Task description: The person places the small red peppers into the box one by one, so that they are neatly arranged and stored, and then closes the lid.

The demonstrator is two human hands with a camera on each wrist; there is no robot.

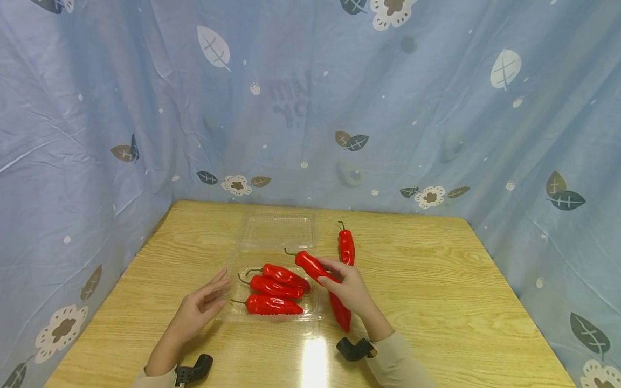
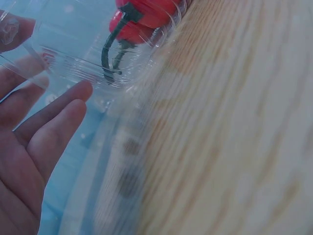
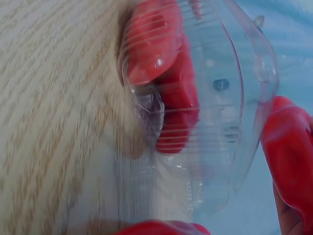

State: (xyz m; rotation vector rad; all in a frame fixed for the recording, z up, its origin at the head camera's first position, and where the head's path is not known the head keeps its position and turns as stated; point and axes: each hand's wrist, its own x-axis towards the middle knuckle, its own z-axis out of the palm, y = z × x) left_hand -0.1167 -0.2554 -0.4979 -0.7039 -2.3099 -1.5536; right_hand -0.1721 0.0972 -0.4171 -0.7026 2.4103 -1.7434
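A clear plastic clamshell box stands with its lid folded back. Inside its base lie three red chili peppers, green stems toward the left. My right hand holds another red pepper over the box's right side, stem pointing up and left; the right wrist view shows this pepper beside the plastic wall. My left hand is at the box's left side, fingers loosely extended and holding nothing. In the left wrist view its fingers lie close to the clear wall; contact is unclear.
Right of the box, one red pepper lies toward the back of the wooden table. Another red pepper lies nearer, partly covered by the right hand. A blue patterned curtain hangs behind and along both sides of the table.
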